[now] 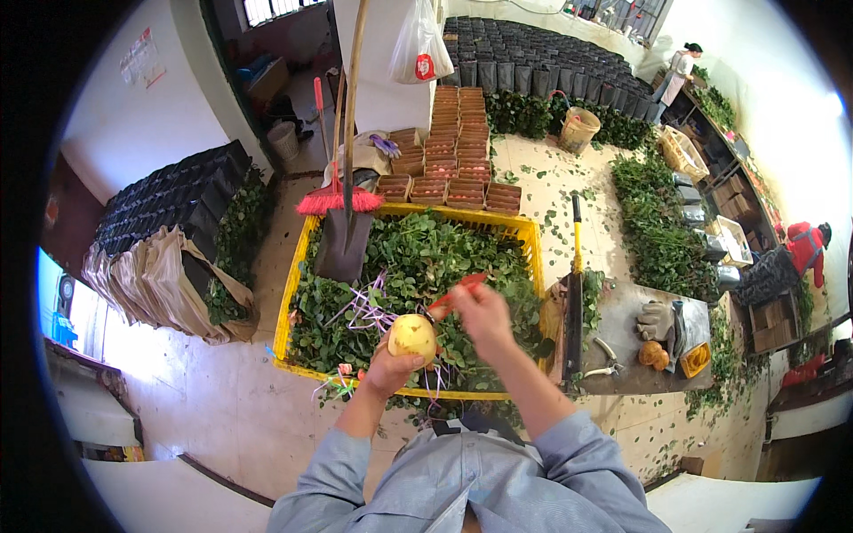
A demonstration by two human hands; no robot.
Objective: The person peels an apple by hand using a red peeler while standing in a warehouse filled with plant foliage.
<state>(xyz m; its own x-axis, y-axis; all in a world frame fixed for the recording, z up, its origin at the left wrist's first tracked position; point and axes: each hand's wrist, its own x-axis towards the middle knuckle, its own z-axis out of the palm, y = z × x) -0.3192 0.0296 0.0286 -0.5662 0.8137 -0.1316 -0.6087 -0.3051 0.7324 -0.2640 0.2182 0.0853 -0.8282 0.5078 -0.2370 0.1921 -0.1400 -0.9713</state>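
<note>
In my left hand (pixel 388 370) rests a pale yellow, largely peeled round fruit or tuber (pixel 411 338) with a few brown patches. My right hand (pixel 485 320), slightly blurred, grips a red peeler or knife (pixel 460 291); its exact kind is hard to make out. The tool's near end is at the upper right side of the yellow piece. Both hands are above a yellow plastic crate (pixel 537 250) full of leafy green cuttings (pixel 426 246). Purple ribbons (pixel 366 308) lie over the leaves left of my hands.
A shovel (pixel 343 246) and red broom (pixel 340 198) stand at the crate's back left. On the right-hand table (pixel 640 293) lie gloves (pixel 656 321), pruning shears (pixel 606 360) and brown round produce (pixel 653 356). Two people (pixel 800 250) work farther right. Black-bagged bundles (pixel 533 56) fill the back.
</note>
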